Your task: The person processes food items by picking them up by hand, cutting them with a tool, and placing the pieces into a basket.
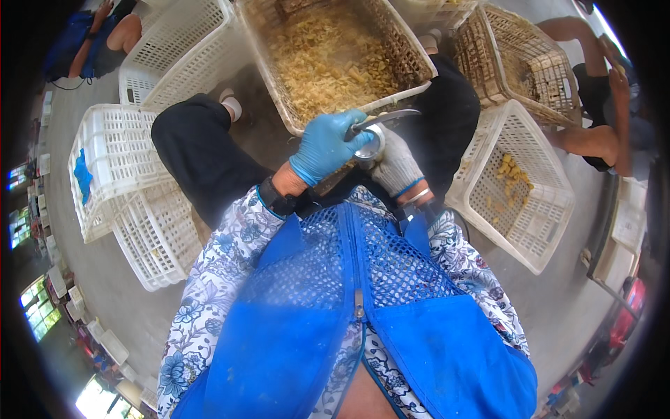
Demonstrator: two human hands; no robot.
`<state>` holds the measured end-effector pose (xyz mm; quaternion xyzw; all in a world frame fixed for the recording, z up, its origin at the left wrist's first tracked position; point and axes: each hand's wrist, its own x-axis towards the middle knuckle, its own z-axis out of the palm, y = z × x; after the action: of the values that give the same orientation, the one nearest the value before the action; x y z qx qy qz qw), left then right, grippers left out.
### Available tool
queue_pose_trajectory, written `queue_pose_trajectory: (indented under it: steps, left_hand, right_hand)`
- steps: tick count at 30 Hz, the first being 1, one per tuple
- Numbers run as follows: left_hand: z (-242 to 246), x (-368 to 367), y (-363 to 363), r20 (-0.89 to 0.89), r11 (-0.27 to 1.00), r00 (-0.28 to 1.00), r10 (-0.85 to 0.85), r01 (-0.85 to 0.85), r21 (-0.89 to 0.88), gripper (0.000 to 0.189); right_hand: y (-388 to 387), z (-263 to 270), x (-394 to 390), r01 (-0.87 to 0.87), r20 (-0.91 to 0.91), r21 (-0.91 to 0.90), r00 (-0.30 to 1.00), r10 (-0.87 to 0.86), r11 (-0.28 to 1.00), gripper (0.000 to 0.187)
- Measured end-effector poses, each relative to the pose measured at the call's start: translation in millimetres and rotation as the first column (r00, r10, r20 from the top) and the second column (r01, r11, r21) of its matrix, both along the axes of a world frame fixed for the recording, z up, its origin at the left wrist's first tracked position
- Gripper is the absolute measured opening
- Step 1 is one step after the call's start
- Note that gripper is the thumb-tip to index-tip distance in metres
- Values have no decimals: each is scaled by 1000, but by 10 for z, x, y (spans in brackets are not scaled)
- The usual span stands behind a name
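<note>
My left hand (332,144), in a blue rubber glove, is closed on the dark handle of a knife with a curved metal blade (395,116). The blade points to the right, passing over the fingers of my right hand (395,160), which wears a pale knitted glove. A round, shiny metal piece (370,144) sits between the two hands, against the left thumb and the right glove. Whether the right hand grips it or something behind it is hidden. Just beyond the hands stands a dirty white plastic crate (343,107) holding yellowish peelings and chunks (335,57).
White plastic crates (120,152) are stacked at the left, one with a blue glove-like scrap (82,175) on it. At the right, a white crate (555,209) holds yellow pieces (513,178) beside a brown-stained crate (539,47). Other people (607,141) sit at the upper right and upper left.
</note>
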<state>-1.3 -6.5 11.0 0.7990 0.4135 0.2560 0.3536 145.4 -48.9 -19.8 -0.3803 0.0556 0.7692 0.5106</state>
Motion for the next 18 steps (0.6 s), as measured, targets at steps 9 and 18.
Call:
queue_pose_trajectory:
  steps: [9, 18]
  left_hand:
    - [-294, -281, 415, 22, 942, 953, 303, -297, -155, 29]
    - [-36, -72, 65, 102, 983, 995, 1, 18, -183, 35]
  right_hand:
    - [-47, -16, 98, -206, -100, 87, 972, 214, 975, 32]
    - [-81, -53, 62, -46, 20, 17, 999, 46, 999, 32]
